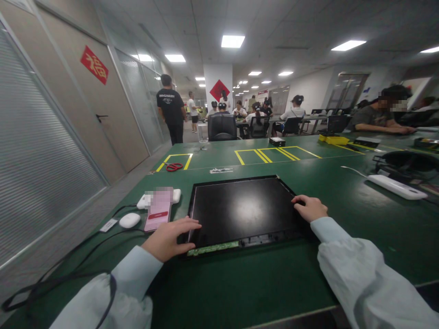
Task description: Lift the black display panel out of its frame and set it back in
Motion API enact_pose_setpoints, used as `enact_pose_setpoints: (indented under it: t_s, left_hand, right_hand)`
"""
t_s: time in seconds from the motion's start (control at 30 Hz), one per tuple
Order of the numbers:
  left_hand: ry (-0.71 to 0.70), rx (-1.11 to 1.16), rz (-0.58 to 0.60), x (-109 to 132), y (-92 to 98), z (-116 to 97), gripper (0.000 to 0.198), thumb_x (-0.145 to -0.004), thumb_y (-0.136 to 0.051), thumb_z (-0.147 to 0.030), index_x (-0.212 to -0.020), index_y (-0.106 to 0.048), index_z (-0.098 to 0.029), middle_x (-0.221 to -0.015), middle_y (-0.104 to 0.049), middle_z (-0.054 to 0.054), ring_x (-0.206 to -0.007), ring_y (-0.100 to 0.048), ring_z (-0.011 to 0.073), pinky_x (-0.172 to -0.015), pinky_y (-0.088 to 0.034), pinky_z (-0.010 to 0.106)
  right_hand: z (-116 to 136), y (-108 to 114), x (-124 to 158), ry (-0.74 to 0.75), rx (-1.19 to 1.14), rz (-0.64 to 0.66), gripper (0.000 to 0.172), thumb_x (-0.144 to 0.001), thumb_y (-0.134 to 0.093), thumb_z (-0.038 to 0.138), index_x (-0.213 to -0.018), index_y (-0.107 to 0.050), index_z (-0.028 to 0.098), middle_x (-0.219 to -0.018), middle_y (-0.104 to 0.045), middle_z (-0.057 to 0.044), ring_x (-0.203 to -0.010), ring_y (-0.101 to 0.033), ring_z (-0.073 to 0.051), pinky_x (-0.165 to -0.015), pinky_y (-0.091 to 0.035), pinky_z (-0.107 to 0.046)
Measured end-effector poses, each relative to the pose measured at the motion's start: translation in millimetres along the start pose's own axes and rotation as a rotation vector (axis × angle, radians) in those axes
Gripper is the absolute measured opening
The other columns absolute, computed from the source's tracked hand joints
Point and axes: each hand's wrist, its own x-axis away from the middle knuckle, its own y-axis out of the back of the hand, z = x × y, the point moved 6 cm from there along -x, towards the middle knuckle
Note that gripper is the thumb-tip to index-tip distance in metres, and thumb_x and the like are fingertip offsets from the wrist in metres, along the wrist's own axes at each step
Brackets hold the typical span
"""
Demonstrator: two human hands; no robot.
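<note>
A flat black screen panel point(243, 208) lies face up in front of me, with a strip of green circuit board point(214, 248) bared along its near edge. My left hand point(171, 237) rests at its near left corner. The fingers reach over the left border and the thumb is spread apart from them at the near edge. On the opposite side my right hand point(310, 209) pinches the right border between thumb and curled fingers. The underside of the panel is hidden.
Left of the panel are a phone point(159, 210), a white earbud case point(129, 220) and black cables point(85, 256). Red-handled scissors point(174, 167) lie farther back on the green table point(260, 288). At right sits a white power strip point(397, 187). Several people are beyond.
</note>
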Motion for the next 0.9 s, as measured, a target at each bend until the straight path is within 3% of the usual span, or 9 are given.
enact_pose_setpoints:
  t_s: [0.3, 0.47, 0.7, 0.9]
  left_hand:
    - [0.054, 0.015, -0.015, 1.2, -3.7, 7.0, 0.052, -0.079, -0.075, -0.037, -0.13, -0.069, -0.027, -0.136, -0.07, 0.008, -0.135, -0.059, 0.0299, -0.116, -0.043, 0.046]
    - [0.053, 0.018, -0.016, 2.0, -7.0, 14.8, 0.056, -0.078, -0.075, -0.036, -0.133, -0.067, -0.028, -0.139, -0.069, 0.007, -0.135, -0.058, 0.0295, -0.116, -0.042, 0.046]
    - [0.028, 0.027, -0.01, 2.1, -1.1, 5.0, 0.051, -0.08, -0.073, -0.034, -0.13, -0.069, -0.027, -0.138, -0.069, 0.008, -0.132, -0.061, 0.0287, -0.116, -0.043, 0.045]
    - [0.001, 0.029, 0.012, 1.9, -3.6, 5.0, 0.047, -0.082, -0.07, -0.032, -0.129, -0.069, -0.026, -0.141, -0.067, 0.008, -0.133, -0.06, 0.0281, -0.117, -0.042, 0.046]
  right_hand:
    - [-2.5, -2.5, -2.2, 0.013, -0.073, -0.005, 0.024, -0.073, -0.062, 0.031, -0.089, -0.08, 0.034, -0.097, -0.075, -0.005, -0.114, -0.062, -0.032, -0.095, -0.046, -0.048]
    - [-8.7, -4.9, -6.8, 0.016, -0.169, -0.032, 0.02, -0.067, -0.066, 0.028, -0.081, -0.08, 0.034, -0.088, -0.075, -0.002, -0.103, -0.065, -0.03, -0.089, -0.048, -0.044]
    - [-10.5, -5.9, -6.7, -0.002, -0.185, -0.002, 0.034, -0.063, -0.06, 0.016, -0.086, -0.079, 0.033, -0.092, -0.075, 0.001, -0.094, -0.067, -0.024, -0.083, -0.049, -0.037]
    - [-8.7, -5.0, -7.2, 0.007, -0.213, -0.037, 0.029, -0.063, -0.06, 0.017, -0.082, -0.078, 0.031, -0.084, -0.074, 0.0, -0.09, -0.067, -0.024, -0.082, -0.049, -0.037]
